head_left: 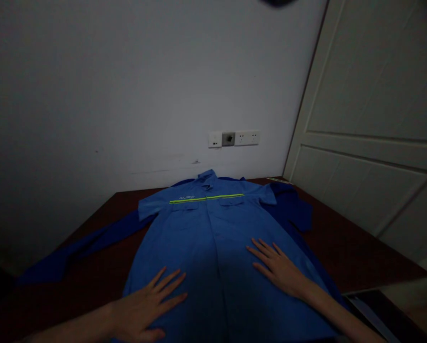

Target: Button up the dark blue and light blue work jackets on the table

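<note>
A light blue short-sleeved work shirt [199, 238] lies spread face up, its collar toward the wall. Yellow-green stripes cross its chest above two flap pockets, and white letters show on one side. My left hand [145, 305] rests flat on the lower left part of the shirt, fingers spread. On the right half, my right hand [278, 269] also lies flat with its fingers apart. Beneath the shirt is a darker blue long-sleeved garment [102, 243]; one sleeve stretches out to the left and the other lies bent at the right.
The dark red-brown table [328, 238] meets a pale wall [145, 95] at the back. Wall sockets [247, 138] sit just above the table. A white panelled door [371, 119] stands along the right side. A dark flat object [381, 314] is at the lower right.
</note>
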Tool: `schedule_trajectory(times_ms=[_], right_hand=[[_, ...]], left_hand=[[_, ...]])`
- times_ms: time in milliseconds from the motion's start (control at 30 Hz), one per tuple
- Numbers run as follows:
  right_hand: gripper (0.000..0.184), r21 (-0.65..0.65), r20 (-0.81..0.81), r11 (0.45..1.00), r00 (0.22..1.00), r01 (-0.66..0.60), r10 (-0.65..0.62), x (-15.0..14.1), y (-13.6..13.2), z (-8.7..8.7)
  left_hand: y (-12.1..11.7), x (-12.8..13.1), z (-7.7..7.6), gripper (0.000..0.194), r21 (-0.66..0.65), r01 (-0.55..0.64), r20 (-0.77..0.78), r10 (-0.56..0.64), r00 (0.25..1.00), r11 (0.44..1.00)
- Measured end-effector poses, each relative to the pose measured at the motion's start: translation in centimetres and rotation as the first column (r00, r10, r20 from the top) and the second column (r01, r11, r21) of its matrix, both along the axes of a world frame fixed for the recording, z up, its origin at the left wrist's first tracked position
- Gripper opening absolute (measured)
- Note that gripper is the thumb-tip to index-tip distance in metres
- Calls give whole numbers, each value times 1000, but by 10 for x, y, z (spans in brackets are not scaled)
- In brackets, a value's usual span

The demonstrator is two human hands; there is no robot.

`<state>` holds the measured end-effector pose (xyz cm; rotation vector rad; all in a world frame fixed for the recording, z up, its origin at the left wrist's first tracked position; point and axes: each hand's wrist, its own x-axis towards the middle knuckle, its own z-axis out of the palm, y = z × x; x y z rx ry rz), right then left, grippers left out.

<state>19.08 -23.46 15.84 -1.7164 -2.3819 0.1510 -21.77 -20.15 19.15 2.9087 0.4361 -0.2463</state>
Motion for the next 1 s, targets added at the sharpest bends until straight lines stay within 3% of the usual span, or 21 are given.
schedule_trajectory(times_ms=[200,333,467,567,700,833,900,1000], right_hand=[[52,98,53,978,981,182,-188,36,-28,-18],[57,217,114,919,927,328,-358,60,-52,-40],[59,301,133,896,916,326,-377,82,-69,-57],[60,324,128,893,921,313,-369,80,-69,-50],[60,315,110,917,950,244,-291,39,-48,-13],[54,223,92,972,995,-68,48,-21,-2,25],[53,154,79,971,982,-181,170,-44,30,34],[56,68,72,981,981,-184,179,-67,83,34]], left_hand=[[-4,-17,-5,71,22,-14,11,14,1000,1000],[-10,-22,-6,68,47,-32,7,32,999,998],[-13,-24,-4,69,37,-49,-8,50,999,998],[-16,-23,-3,73,7,-58,8,58,998,998],[-20,-3,4,75,2,-52,53,52,997,999],[-16,44,8,72,80,-11,108,2,994,997],[-11,72,6,71,136,10,135,-29,990,991],[-6,106,-1,66,191,41,160,-72,985,981]])
